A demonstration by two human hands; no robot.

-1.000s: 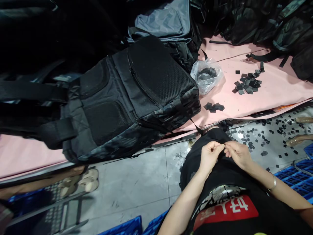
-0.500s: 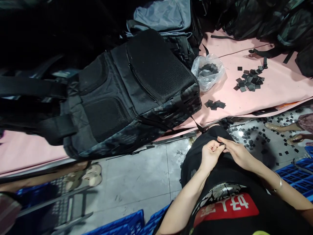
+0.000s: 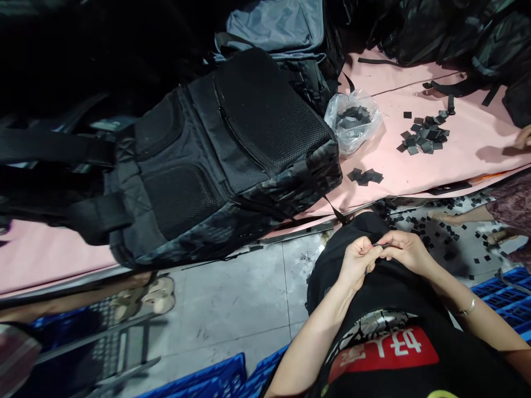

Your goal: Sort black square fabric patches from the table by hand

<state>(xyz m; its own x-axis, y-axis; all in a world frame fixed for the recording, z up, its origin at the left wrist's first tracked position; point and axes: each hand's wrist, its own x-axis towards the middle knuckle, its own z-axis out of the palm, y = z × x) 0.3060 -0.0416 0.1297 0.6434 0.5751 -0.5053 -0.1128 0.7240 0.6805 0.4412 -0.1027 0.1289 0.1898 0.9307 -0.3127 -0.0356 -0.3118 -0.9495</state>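
Observation:
Above my lap, my left hand (image 3: pixel 360 260) and my right hand (image 3: pixel 404 250) meet with their fingertips pinched together. A small black piece (image 3: pixel 380 245) shows between them, mostly covered by the fingers; its kind is too small to tell. In front of me a black backpack (image 3: pixel 194 166) lies with its padded back panel up, and a thin strap (image 3: pixel 334 210) hangs from it towards my knee. Right of the backpack is a clear plastic bag (image 3: pixel 352 141) of small black squares. A few loose black squares (image 3: pixel 365 177) lie beside it.
A larger heap of black squares (image 3: pixel 427 135) lies on the pink tabletop (image 3: pixel 468 155). More bags (image 3: pixel 440 33) stand behind. Black squares litter the floor (image 3: pixel 236 298). Blue plastic pallets (image 3: pixel 215 381) are near me. Another person's hand (image 3: pixel 523 138) shows at the right edge.
My right hand's fingers have turned from stretched out to a pinch on the small black piece. At the right edge, another person has moved in, and their hand now shows over the table.

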